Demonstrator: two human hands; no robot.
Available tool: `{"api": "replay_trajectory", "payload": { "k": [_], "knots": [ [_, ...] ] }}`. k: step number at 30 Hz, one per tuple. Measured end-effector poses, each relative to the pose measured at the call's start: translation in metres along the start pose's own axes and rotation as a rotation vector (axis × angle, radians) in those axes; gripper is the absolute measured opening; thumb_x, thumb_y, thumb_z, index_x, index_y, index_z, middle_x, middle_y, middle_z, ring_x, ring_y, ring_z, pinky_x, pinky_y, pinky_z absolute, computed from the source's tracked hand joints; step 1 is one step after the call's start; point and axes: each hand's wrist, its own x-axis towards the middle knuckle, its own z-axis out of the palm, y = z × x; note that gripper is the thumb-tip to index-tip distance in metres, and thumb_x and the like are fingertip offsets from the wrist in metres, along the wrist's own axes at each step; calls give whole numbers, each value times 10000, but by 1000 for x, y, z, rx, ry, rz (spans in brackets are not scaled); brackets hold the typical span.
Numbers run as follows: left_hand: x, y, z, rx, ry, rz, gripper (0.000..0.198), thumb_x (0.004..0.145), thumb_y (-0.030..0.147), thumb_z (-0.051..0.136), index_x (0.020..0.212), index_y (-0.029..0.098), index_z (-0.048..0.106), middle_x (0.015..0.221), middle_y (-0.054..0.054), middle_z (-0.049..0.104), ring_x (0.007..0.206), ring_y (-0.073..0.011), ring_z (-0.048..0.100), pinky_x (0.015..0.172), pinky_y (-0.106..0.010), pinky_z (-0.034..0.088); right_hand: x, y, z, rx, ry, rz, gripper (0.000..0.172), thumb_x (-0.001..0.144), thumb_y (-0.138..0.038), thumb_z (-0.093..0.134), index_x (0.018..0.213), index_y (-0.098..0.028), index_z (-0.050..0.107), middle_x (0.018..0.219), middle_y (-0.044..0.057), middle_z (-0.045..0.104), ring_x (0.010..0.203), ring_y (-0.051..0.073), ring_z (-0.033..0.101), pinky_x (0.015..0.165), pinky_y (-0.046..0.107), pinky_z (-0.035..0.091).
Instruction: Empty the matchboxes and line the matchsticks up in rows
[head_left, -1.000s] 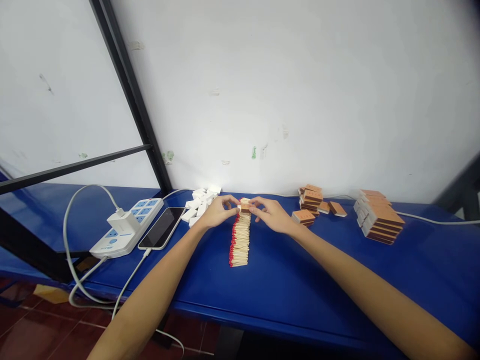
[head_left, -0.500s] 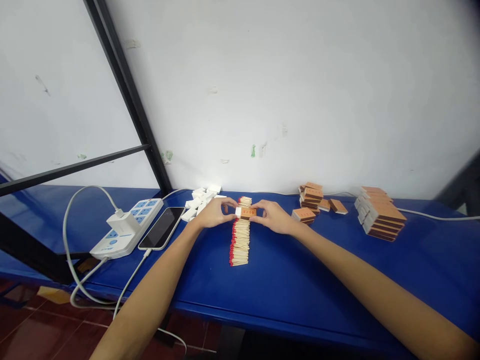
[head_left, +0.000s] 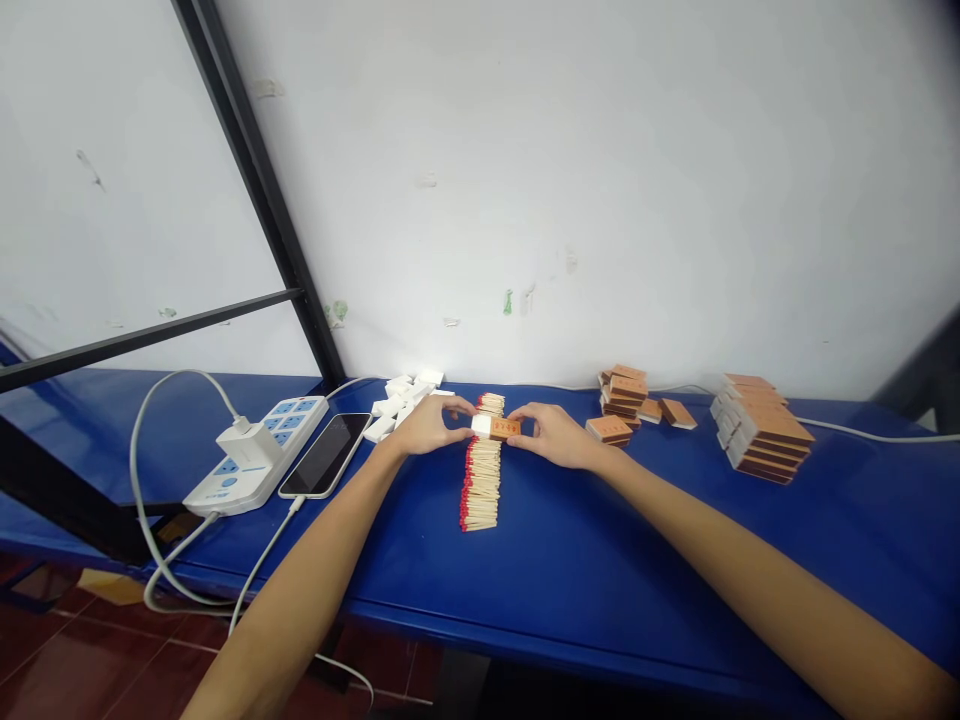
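Observation:
Both hands hold one small matchbox (head_left: 498, 427) just above a long row of red-tipped matches (head_left: 481, 478) on the blue table (head_left: 570, 560). My left hand (head_left: 433, 424) pinches the white inner tray, which sticks out on the left. My right hand (head_left: 552, 434) pinches the orange outer sleeve. The tray sits part way out of the sleeve.
White inner trays (head_left: 401, 397) lie in a loose heap behind my left hand. Orange matchboxes are stacked at the right (head_left: 619, 402) and far right (head_left: 761, 429). A phone (head_left: 326, 455), a power strip (head_left: 259, 450) with a charger and cables lie at the left. A black metal frame (head_left: 255, 190) crosses the wall.
The matchbox has come down from over the far end of the match row. The white tray now shows further out of the orange sleeve than before.

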Motion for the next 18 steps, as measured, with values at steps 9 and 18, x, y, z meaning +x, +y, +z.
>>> {"api": "replay_trajectory", "payload": {
  "k": [9,18],
  "knots": [
    [-1,-3,-2,75,25,-15,281,766,346,736,1019,227,762,953,-24,737,836,-185,624,763,-303,478,-5,-1,-13,-56,-64,84,393,877,-401,655,1194,-171,694,856,56,737,721,210,687,712,318,497],
    [-1,-5,-1,36,29,-19,309,758,375,746,1017,207,763,982,-48,734,859,-198,629,786,-320,489,-13,-11,-30,-77,-142,87,328,912,-364,586,1152,-171,698,801,43,744,540,174,651,619,302,483]
  ]
}}
